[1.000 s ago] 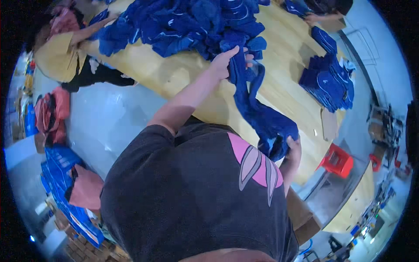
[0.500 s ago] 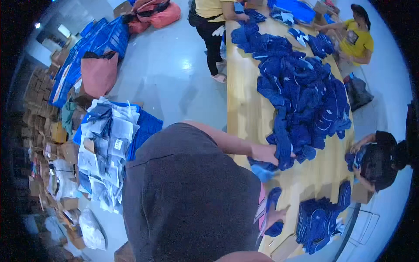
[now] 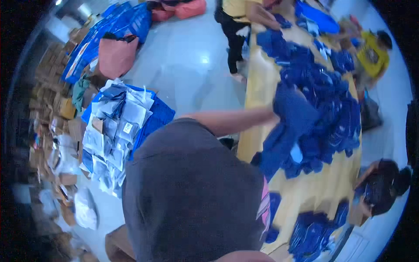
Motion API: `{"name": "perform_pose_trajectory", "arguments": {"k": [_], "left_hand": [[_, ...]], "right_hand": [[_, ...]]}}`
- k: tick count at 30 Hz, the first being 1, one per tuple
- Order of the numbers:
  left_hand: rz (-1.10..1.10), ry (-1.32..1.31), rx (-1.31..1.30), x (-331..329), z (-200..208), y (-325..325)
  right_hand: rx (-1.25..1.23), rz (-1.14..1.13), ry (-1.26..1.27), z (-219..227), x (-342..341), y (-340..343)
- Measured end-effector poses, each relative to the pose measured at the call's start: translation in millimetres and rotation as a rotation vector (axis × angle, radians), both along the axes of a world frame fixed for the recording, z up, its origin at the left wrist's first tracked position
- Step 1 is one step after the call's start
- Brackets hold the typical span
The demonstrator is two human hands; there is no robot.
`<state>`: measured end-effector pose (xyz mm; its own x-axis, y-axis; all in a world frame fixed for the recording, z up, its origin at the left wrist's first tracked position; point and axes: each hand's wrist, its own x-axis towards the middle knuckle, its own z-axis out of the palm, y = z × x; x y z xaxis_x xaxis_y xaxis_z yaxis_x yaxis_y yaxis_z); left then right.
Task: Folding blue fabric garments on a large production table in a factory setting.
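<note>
On the floor at the left a pile of clear-bagged garments (image 3: 115,131) lies on a blue sheet, with a pinkish sack (image 3: 117,54) behind it. The person's dark-shirted torso fills the lower middle, and one bare forearm (image 3: 231,121) reaches right across the yellow tabletop (image 3: 257,109). Its hand, the left hand (image 3: 279,114), sits blurred at the edge of a blue garment (image 3: 290,126) lifted off the tabletop; it seems to be grasping the cloth, though I cannot tell for certain. The right hand is hidden. Beyond lies a heap of blue garments (image 3: 331,96)
</note>
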<state>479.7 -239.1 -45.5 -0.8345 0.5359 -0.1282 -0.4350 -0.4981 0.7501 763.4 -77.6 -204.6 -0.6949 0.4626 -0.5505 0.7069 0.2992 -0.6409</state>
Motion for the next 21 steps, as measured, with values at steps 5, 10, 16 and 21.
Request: {"name": "perform_pose_trajectory", "arguments": {"k": [5, 10, 16, 21], "left_hand": [[-0.007, -0.205, -0.227, -88.9, -75.9, -23.1], [-0.210, -0.244, -0.329, -140.9, -326.2, -71.0], [-0.151, -0.479, -0.574, -164.9, -414.6, -56.5], [-0.186, -0.305, -0.521, -192.4, -369.3, -65.1]], "right_hand": [[0.294, -0.037, 0.135, -115.6, 201.7, 29.3], [-0.170, -0.617, 0.010, -93.6, 158.4, 21.1], [-0.390, -1.505, 0.046, -157.1, 205.0, -18.8], [-0.324, -1.477, -0.025, -160.8, 179.7, -27.7]]}}
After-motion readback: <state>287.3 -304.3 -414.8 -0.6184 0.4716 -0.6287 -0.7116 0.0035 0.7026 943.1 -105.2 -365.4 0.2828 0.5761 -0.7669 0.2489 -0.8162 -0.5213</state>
